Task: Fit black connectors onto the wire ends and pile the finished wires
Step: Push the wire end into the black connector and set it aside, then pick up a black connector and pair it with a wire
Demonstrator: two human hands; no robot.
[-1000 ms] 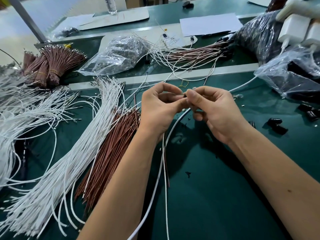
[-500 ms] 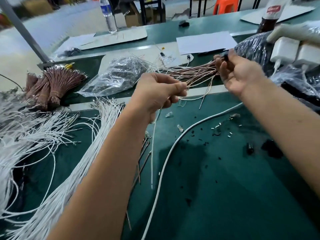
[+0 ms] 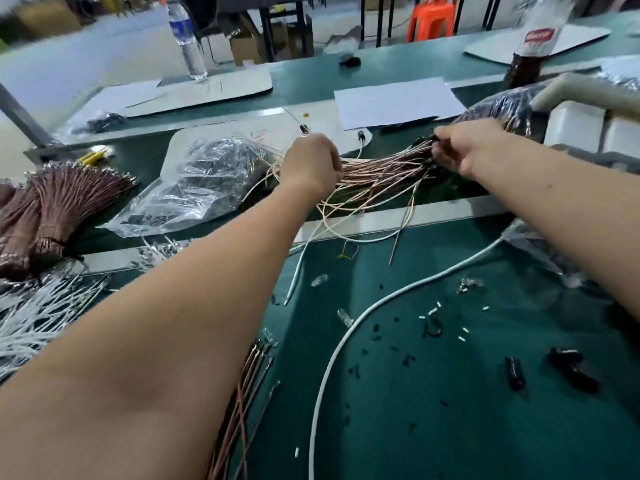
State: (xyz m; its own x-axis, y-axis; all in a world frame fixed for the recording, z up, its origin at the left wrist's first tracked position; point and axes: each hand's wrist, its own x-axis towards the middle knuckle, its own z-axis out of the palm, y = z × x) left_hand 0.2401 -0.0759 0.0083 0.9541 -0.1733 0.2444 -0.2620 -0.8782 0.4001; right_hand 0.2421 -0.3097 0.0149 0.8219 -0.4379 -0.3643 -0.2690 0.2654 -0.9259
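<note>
Both arms reach far across the green bench to a loose pile of finished brown and white wires with black connectors at its right end. My left hand rests on the pile's left part, fingers curled around the wires. My right hand pinches the black connector end of a wire at the pile's right end. Loose black connectors lie at the near right. Unfinished brown wires show below my left forearm, and white wires spread at the left.
A crinkled clear plastic bag lies left of the pile. Bundled brown wires sit far left. A thick white cable curves over the mat among small scraps. White paper, a water bottle and dark bags stand behind.
My hands left the near mat, where they joined a wire and connector, and carried the wire out to the far pile. The left hand moved forward onto the pile.
</note>
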